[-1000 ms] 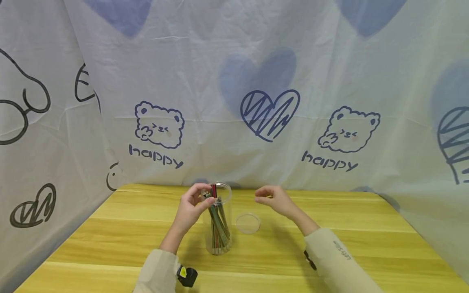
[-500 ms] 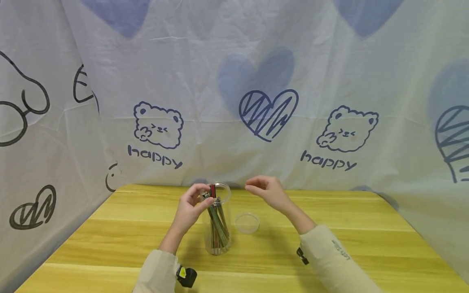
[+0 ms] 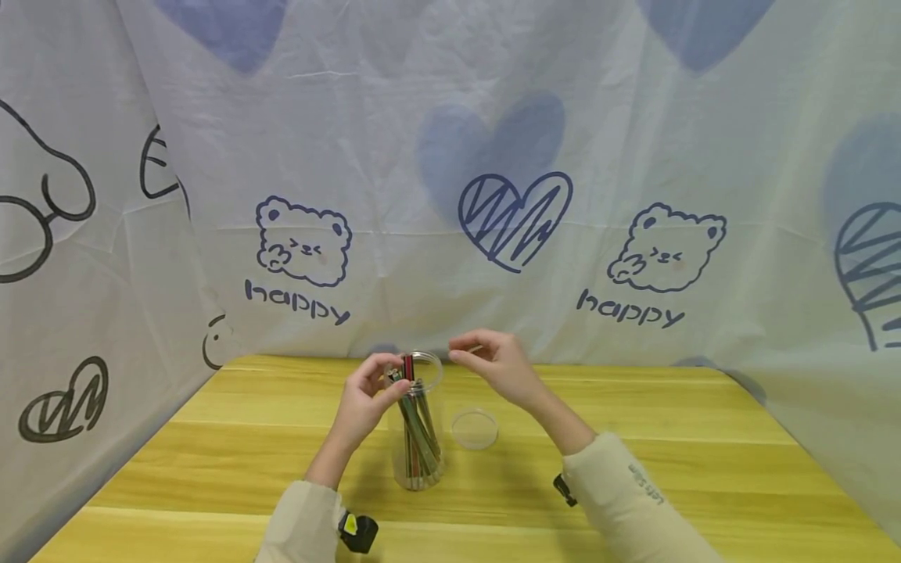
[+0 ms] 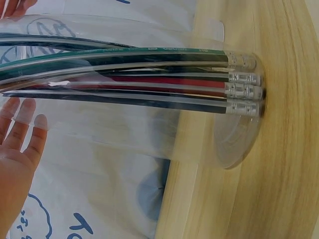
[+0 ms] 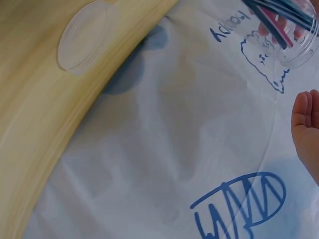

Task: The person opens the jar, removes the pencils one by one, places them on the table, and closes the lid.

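A tall clear plastic jar (image 3: pixel 438 418) stands on the table, holding several dark, green and red pencils (image 3: pixel 420 430). In the left wrist view, the pencils' (image 4: pixel 174 92) silver ferrules and eraser ends rest at the jar's bottom. My left hand (image 3: pixel 361 397) grips the jar near its rim from the left, thumb in front and fingers behind. To the right of the rim, my right hand (image 3: pixel 496 365) hovers with loosely bent fingers, thumb apart from them, nothing between. A round clear lid (image 3: pixel 475 429) lies on the table just right of the jar.
The yellow wood-grain table (image 3: pixel 633 469) ends at a pale cloth backdrop (image 3: pixel 422 297) printed with hearts and bears. A black strap-like device (image 3: pixel 358 532) hangs at the left sleeve, and another dark device (image 3: pixel 565 489) at the right sleeve.
My right hand has moved left and slightly up, closer to the jar's rim. My left hand, the jar and the lid have stayed in place.
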Available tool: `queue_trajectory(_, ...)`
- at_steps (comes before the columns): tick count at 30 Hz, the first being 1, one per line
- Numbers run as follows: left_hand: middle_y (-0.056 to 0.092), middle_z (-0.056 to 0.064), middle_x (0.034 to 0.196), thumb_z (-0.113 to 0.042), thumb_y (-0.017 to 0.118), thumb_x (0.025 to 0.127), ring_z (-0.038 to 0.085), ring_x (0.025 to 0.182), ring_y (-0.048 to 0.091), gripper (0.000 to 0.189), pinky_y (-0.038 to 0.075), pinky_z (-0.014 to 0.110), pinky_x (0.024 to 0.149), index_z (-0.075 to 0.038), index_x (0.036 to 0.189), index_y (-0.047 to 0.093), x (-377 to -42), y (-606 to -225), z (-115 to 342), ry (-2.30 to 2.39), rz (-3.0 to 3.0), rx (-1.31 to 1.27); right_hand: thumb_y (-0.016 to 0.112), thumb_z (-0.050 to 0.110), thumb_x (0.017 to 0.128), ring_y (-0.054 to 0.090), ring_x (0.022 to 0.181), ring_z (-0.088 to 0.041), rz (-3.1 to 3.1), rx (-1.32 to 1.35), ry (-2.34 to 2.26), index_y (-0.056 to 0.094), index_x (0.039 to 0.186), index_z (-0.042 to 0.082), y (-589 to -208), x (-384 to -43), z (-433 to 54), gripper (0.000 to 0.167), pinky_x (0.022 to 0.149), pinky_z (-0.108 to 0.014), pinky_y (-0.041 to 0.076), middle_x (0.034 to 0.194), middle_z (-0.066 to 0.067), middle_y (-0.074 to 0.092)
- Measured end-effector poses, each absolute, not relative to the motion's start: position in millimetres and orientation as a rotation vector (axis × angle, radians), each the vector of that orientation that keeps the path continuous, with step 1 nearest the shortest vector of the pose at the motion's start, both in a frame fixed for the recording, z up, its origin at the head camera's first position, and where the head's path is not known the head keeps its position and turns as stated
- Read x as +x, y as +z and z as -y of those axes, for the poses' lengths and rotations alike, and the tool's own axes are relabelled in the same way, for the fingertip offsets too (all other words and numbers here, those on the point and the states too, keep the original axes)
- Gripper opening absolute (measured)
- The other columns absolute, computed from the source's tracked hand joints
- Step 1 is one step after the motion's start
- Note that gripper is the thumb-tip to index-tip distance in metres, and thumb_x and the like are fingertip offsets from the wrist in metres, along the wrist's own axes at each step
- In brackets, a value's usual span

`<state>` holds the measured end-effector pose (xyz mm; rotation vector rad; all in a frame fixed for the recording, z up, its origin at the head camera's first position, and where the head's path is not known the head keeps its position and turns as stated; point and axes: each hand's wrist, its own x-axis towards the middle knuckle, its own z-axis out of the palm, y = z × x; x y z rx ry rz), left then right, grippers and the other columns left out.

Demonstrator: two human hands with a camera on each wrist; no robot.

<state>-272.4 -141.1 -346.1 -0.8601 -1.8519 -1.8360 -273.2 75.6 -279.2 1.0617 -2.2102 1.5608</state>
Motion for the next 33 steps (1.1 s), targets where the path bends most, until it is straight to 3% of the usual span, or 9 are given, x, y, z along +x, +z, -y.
queue_trajectory(7,0.05,0.028,0.112,0.008,0.058,0.08,0.011,0.079,0.055,0.025,0.048,0.023,0.064,0.009,0.104,0.05,-272.6,-346.6,142.0,-1.833,1.851,-0.87,0.061,0.006,0.084,0.06,0.082,-0.027,2.2,1.187,1.451,0.062,0.1,-0.006,-280.7,-271.4,-64.1,0.021,0.072,-0.028,0.05,0.097,-0.017,0.062)
queue_trajectory(15,0.05,0.028,0.112,0.007,0.058,0.081,0.012,0.075,0.054,0.025,0.049,0.024,0.064,0.009,0.104,0.05,-271.7,-346.7,141.6,-1.832,1.856,-0.877,0.064,0.01,0.082,0.054,0.096,-0.023,2.261,1.226,1.249,0.064,0.102,-0.002,-285.0,-267.6,-54.8,0.023,0.083,-0.038,0.045,0.101,-0.012,0.062)
queue_trajectory(23,0.05,0.027,0.111,0.007,0.058,0.081,0.013,0.077,0.054,0.025,0.05,0.025,0.064,0.009,0.104,0.05,-272.2,-347.3,141.6,-1.829,1.851,-0.884,0.063,0.012,0.083,0.051,0.099,-0.022,2.293,1.296,1.055,0.063,0.104,-0.003,-289.5,-267.3,-49.1,0.026,0.086,-0.031,0.043,0.103,-0.011,0.062)
queue_trajectory(33,0.051,0.024,0.11,0.005,0.058,0.081,0.01,0.084,0.054,0.025,0.047,0.024,0.067,0.008,0.105,0.051,-273.3,-346.7,141.5,-1.786,1.846,-0.897,0.059,0.015,0.086,0.048,0.102,-0.022,2.383,1.315,0.906,0.06,0.109,-0.003,-287.3,-265.1,-46.5,0.029,0.087,-0.036,0.041,0.107,-0.012,0.059)
